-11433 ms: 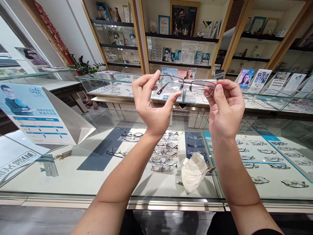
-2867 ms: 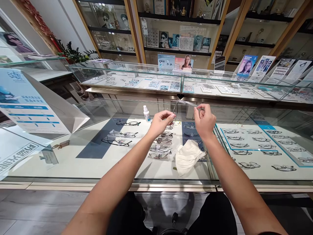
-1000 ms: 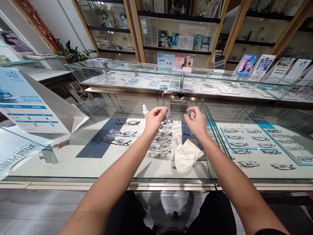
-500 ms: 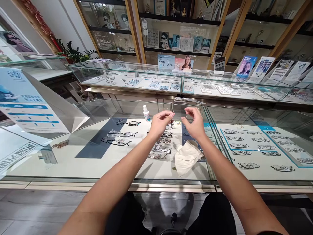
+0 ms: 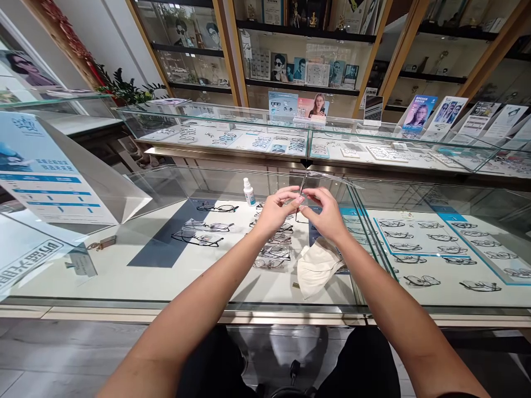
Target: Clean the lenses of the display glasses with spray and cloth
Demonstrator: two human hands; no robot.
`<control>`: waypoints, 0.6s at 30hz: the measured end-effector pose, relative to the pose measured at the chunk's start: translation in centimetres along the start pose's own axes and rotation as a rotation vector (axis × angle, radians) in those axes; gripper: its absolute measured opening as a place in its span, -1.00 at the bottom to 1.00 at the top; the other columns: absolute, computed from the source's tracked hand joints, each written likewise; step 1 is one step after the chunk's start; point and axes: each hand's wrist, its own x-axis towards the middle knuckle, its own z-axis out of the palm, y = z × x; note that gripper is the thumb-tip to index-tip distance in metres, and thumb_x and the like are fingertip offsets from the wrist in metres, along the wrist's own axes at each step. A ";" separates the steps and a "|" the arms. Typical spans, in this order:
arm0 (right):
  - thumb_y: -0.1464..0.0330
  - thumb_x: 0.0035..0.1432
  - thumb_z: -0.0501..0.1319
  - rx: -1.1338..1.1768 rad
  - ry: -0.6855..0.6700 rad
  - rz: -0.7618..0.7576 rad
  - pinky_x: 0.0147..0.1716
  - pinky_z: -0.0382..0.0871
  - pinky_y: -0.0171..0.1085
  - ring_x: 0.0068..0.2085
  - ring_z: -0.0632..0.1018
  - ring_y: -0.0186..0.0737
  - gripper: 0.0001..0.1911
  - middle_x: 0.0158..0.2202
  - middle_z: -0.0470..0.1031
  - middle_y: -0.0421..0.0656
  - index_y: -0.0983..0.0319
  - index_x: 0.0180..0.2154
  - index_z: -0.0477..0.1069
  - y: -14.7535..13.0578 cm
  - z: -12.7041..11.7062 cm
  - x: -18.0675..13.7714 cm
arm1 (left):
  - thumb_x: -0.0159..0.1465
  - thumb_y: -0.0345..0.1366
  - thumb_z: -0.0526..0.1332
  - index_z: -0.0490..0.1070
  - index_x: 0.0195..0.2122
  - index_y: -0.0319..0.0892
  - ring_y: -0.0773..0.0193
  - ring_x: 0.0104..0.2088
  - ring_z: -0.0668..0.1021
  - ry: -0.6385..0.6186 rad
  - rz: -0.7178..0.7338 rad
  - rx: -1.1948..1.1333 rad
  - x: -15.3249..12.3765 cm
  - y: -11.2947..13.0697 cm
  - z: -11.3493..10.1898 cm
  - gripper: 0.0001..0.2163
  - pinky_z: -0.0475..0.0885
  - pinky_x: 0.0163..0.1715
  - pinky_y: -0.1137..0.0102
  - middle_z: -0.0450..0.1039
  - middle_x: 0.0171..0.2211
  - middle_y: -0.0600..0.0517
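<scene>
A bottle [image 5: 249, 192] stands left of the fingers [image 5: 286, 194], a cloth [image 5: 317, 269] below. The left hand [image 5: 277, 209] and right hand [image 5: 326, 213] pinch thin, dark, half-hidden glasses [image 5: 303, 182].

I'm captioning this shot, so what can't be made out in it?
All in the head view:
Held eyeglasses: partly hidden by the fingers of the left hand and right hand.
White bottle: label print too small to read.
Tent-shaped sign: left side cut off by the picture's edge.

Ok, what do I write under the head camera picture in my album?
Left hand pinches thin glasses, right hand close beside it, above a glass display case, cream cloth nearby.
</scene>
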 end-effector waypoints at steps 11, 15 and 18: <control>0.16 0.24 0.41 0.160 -0.133 0.028 0.22 0.53 0.04 0.12 0.64 0.03 -0.75 0.01 0.64 -0.06 0.11 -0.09 0.68 -0.1 0.3 0.2 | 0.01 0.05 0.67 0.75 -0.28 -0.12 -0.17 0.32 0.53 -0.030 -0.140 -0.131 0.0 0.2 -0.5 -0.60 0.56 0.04 0.18 0.45 0.41 -0.19; 0.14 0.26 0.40 0.179 -0.166 0.098 0.13 0.56 -0.01 0.04 0.67 0.01 -0.74 -0.05 0.71 -0.08 0.15 -0.11 0.65 -0.3 0.3 -0.1 | 0.03 0.03 0.66 0.76 -0.28 -0.09 -0.18 0.33 0.53 -0.053 -0.137 -0.129 0.1 0.1 -0.6 -0.63 0.55 0.10 0.11 0.49 0.38 -0.18; 0.13 0.27 0.39 0.148 -0.148 0.125 0.10 0.56 -0.01 0.02 0.69 0.03 -0.73 -0.07 0.74 -0.06 0.17 -0.13 0.64 -0.3 0.3 -0.1 | 0.12 0.06 0.59 0.76 -0.28 -0.10 -0.18 0.33 0.53 -0.060 -0.006 0.031 0.2 0.3 -0.6 -0.66 0.54 0.16 0.07 0.52 0.33 -0.19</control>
